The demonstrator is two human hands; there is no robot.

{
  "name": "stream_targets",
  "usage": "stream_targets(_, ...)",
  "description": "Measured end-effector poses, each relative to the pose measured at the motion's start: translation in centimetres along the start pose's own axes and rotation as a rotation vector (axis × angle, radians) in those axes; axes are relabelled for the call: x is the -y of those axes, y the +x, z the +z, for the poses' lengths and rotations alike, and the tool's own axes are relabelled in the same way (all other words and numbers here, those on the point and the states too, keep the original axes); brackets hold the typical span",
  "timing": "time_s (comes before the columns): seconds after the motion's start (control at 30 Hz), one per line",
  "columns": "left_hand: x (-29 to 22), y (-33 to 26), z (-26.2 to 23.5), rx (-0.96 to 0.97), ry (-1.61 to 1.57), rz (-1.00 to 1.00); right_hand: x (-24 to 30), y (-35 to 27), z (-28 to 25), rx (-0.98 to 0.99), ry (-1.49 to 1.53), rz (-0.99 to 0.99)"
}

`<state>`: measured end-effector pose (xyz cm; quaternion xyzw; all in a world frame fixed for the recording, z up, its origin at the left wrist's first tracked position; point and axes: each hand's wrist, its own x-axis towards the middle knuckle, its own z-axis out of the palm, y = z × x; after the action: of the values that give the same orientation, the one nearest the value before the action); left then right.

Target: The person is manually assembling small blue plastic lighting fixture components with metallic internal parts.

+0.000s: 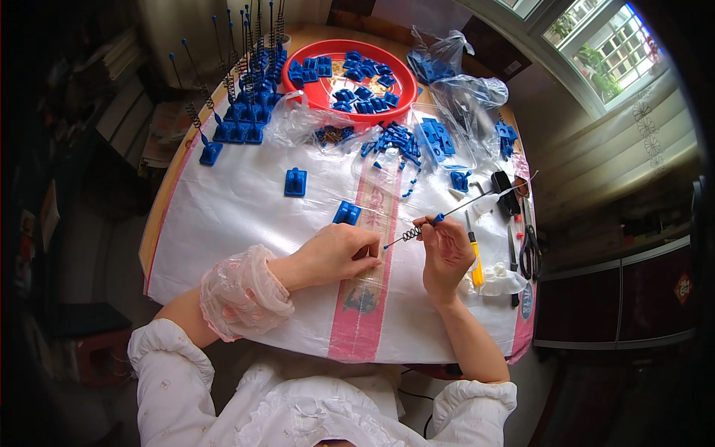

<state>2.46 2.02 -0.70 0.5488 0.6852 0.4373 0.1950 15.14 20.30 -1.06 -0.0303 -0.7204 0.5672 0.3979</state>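
My right hand (448,257) grips a thin dark rod with a coil spring (410,235) and a blue plastic piece around it. The rod slants from its small blue tip up to the right, ending in a pale strand. My left hand (344,253) is closed, thumb and fingers pressed together right beside that tip; anything between them is hidden. A blue plastic base (347,213) lies just beyond my left hand. Farther off to the left, another blue base (295,182) with a raised middle rests on the white woven sheet (223,216).
A red basin (296,91) of blue parts stands at the back. Assembled spring rods on blue bases (242,123) crowd the back left. Small blue pieces (395,143) lie mid-table. On the right are black scissors (529,252), a yellow-handled tool (476,261) and plastic bags (471,93).
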Motion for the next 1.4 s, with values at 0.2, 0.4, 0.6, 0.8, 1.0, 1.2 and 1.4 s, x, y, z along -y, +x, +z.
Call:
stream_targets(0.2,0.4,0.1,0.5,-0.054,-0.421,-0.201,1.4,0.0,-0.1,-0.063,0.097,-0.038)
stream_targets(0.4,-0.7,0.4,0.5,0.036,-0.952,-0.478,2.0,0.0,-1.1,-0.005,-0.127,-0.314)
stream_targets(0.6,-0.8,0.3,0.2,0.095,-1.086,-0.55,2.5,-0.2,-0.9,0.049,-0.176,-0.322)
stream_targets(0.8,-0.7,0.6,0.1,0.092,-1.101,-0.574,2.2,-0.5,-0.6,0.017,-0.126,-0.306)
stream_targets(1.0,-0.4,0.8,0.4,0.102,-1.122,-0.579,1.7,-0.3,-0.7,0.068,-0.2,-0.366)
stream_targets(1.2,-0.2,0.7,0.4,0.095,-1.154,-0.576,2.3,-0.1,-0.5,0.114,-0.223,-0.384)
stream_targets(1.4,-0.3,0.8,0.3,0.107,-1.149,-0.58,2.3,0.1,-0.5,0.061,-0.173,-0.327)
